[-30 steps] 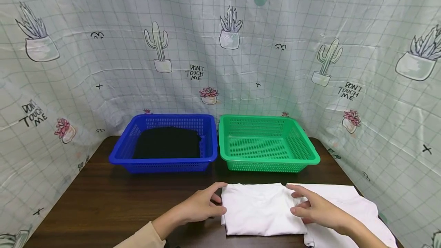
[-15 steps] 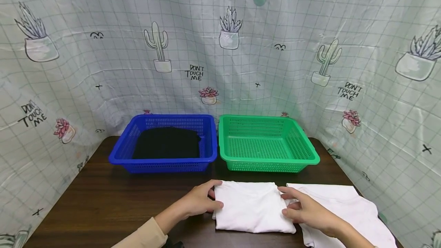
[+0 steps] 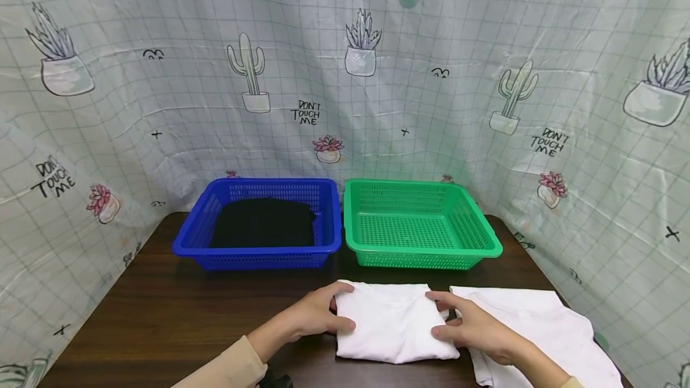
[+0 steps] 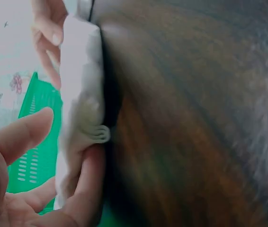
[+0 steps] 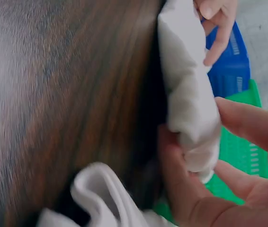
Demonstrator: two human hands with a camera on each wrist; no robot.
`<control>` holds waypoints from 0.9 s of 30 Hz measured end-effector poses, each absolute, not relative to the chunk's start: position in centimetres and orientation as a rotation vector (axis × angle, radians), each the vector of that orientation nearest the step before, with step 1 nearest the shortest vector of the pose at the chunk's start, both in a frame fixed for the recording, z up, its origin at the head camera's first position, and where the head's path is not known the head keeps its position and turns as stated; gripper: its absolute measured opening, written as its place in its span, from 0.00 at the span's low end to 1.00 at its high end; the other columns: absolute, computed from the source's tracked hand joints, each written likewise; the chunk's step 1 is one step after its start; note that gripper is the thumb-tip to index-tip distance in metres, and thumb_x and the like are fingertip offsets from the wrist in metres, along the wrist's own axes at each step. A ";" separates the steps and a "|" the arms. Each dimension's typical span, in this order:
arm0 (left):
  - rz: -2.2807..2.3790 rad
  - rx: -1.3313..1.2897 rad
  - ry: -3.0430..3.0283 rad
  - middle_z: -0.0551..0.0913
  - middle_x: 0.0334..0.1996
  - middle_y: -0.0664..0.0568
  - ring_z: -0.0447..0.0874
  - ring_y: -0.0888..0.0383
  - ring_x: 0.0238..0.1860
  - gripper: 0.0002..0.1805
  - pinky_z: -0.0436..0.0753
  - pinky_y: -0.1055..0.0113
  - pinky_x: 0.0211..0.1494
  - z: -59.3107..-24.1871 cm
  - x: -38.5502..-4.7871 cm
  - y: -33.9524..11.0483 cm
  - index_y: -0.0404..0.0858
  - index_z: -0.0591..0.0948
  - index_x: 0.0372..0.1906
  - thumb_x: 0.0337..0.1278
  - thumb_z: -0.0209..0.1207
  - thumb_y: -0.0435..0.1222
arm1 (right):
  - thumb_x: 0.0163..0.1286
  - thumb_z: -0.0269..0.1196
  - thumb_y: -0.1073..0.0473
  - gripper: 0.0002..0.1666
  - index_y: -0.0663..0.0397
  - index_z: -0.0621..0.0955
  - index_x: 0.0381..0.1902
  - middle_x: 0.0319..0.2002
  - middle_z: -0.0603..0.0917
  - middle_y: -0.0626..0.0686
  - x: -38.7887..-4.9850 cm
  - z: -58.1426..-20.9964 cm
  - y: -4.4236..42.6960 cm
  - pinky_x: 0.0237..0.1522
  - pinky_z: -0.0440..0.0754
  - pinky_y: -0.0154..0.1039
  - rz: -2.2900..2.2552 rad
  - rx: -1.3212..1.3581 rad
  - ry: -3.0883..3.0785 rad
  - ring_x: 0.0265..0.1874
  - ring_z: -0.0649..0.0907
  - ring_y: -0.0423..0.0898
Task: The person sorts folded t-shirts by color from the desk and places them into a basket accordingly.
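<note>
A folded white T-shirt (image 3: pixel 393 322) lies near the front of the table, between both hands. My left hand (image 3: pixel 315 316) holds its left edge, thumb on top; in the left wrist view, fingers (image 4: pixel 90 177) reach under the folded layers. At the opposite edge my right hand (image 3: pixel 471 328) grips the cloth, its thumb (image 5: pixel 240 118) against the upper face and a finger (image 5: pixel 172 161) beneath. In the right wrist view the T-shirt (image 5: pixel 188 80) looks like a thick rolled edge, standing slightly off the dark tabletop. Another white T-shirt (image 3: pixel 544 334) is spread out at the right.
Behind the hands stand a blue basket (image 3: pixel 253 251) with black folded cloth (image 3: pixel 264 223) inside and a green basket (image 3: pixel 426 252) with nothing in it. A patterned curtain (image 3: pixel 388 106) encloses the back and sides of the dark wooden table (image 3: pixel 162 310).
The folded T-shirt has shifted a little left, off the spread one, with both hands moving along. The right hand has come in closer on its edge, and its thumb now lies on the cloth.
</note>
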State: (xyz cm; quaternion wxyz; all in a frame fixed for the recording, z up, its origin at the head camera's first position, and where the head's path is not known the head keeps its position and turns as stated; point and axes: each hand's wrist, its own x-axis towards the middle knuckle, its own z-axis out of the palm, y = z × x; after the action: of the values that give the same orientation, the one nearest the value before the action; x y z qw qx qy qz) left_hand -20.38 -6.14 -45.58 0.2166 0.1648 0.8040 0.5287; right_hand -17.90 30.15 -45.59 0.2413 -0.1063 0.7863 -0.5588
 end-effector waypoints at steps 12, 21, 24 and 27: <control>1.699 0.314 2.008 0.83 0.45 0.42 0.86 0.53 0.43 0.40 0.88 0.59 0.48 -47.2 -20.7 -5.6 0.33 0.71 0.74 0.57 0.73 0.24 | 0.73 0.69 0.65 0.52 0.63 0.54 0.85 0.72 0.65 0.71 -18.3 -47.1 28.6 0.49 0.86 0.47 -1.766 -0.218 1.989 0.52 0.85 0.53; 1.805 0.332 1.931 0.85 0.46 0.42 0.85 0.54 0.46 0.40 0.87 0.60 0.51 -47.5 -20.5 -5.3 0.33 0.69 0.75 0.58 0.71 0.22 | 0.74 0.65 0.68 0.52 0.61 0.50 0.86 0.73 0.62 0.71 -18.3 -47.6 29.2 0.48 0.87 0.46 -1.796 -0.258 1.945 0.53 0.84 0.52; 1.838 0.328 1.894 0.83 0.49 0.40 0.85 0.53 0.47 0.41 0.88 0.58 0.51 -47.5 -20.4 -5.1 0.33 0.69 0.75 0.55 0.71 0.19 | 0.75 0.64 0.69 0.52 0.59 0.48 0.87 0.75 0.59 0.71 -18.2 -47.5 29.4 0.51 0.87 0.46 -1.808 -0.311 1.914 0.57 0.83 0.51; 1.836 0.342 1.880 0.82 0.52 0.40 0.84 0.52 0.49 0.42 0.87 0.58 0.52 -47.0 -20.4 -5.1 0.35 0.70 0.75 0.55 0.71 0.18 | 0.76 0.63 0.69 0.52 0.57 0.47 0.87 0.77 0.55 0.72 -18.1 -47.0 29.6 0.52 0.87 0.46 -1.815 -0.367 1.880 0.58 0.82 0.50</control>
State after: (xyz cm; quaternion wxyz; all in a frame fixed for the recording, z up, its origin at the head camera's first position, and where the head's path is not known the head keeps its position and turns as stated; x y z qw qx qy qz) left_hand -20.42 -5.07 -47.02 0.2435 0.1253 0.6880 0.6721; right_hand -18.14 29.58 -46.97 0.2488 -0.1345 0.6899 -0.6663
